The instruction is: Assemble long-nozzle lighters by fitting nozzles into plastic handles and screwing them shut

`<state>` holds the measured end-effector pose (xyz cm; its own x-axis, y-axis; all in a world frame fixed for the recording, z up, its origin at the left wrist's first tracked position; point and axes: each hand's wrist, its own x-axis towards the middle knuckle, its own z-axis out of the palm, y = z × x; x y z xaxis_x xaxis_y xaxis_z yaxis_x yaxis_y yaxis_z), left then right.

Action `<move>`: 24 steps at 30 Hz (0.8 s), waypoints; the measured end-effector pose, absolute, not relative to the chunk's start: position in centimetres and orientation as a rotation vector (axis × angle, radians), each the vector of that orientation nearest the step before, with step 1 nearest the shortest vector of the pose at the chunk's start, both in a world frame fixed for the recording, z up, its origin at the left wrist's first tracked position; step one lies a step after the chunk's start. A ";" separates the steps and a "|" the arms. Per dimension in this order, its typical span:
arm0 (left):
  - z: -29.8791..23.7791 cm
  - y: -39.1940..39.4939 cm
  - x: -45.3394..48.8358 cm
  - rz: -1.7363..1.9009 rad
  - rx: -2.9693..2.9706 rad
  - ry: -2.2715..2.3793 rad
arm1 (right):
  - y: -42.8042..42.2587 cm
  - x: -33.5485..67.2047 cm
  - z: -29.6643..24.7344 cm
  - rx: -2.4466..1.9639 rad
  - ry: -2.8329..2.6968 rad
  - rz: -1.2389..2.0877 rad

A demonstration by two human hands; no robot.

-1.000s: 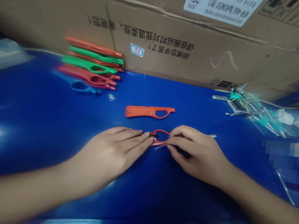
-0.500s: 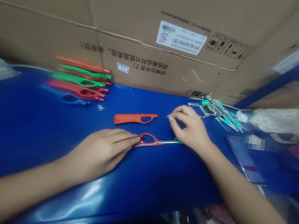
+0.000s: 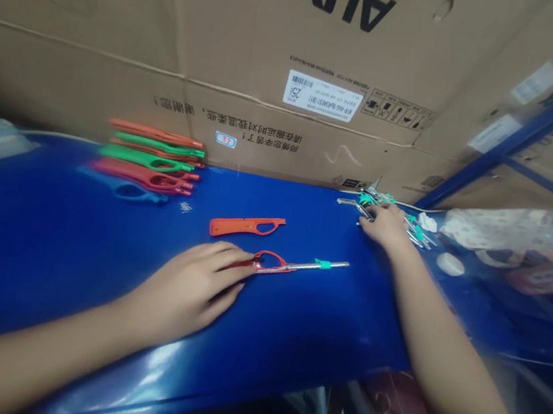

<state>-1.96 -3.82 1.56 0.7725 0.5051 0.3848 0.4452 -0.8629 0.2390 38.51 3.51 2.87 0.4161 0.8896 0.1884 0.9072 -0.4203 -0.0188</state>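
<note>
My left hand (image 3: 194,284) lies flat on the blue table (image 3: 50,240), fingers stretched out over the near end of a red plastic handle half (image 3: 270,262). A metal blade with a green band (image 3: 320,265) sticks out of that handle to the right. My right hand (image 3: 386,224) is stretched far right, its fingers curled onto a pile of metal blades with green bands (image 3: 406,216). A second orange handle half (image 3: 246,225) lies alone just behind the red one.
A stack of orange, green, red and blue handle halves (image 3: 153,162) sits at the back left. Large cardboard boxes (image 3: 293,68) wall off the table's far side. Plastic bags (image 3: 500,231) and a blue shelf post (image 3: 517,139) are at the right.
My right hand left the red handle and travelled right and back to the blade pile. The blade now lies in the red handle. The left hand stayed put; the camera tilted up.
</note>
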 end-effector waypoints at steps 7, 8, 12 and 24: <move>1.5 -3.8 -2.0 0.629 2.848 0.746 | 4.3 39.1 2.3 -2.569 -1.639 -0.133; 1.5 -3.8 -2.0 0.630 2.847 0.745 | 4.3 39.1 2.4 -2.559 -1.644 -0.127; 1.4 -3.8 -2.0 0.640 2.851 0.745 | 3.9 39.5 3.1 -2.514 -1.611 -0.182; 0.9 -3.7 -2.1 0.665 2.868 0.732 | 3.6 43.3 3.7 -2.753 -1.361 -0.157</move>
<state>-2.14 -3.66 0.94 0.7882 0.4785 0.3869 0.4312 -0.8781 0.2076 43.32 3.62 3.69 0.6033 0.7883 0.1206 0.7951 -0.6063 -0.0142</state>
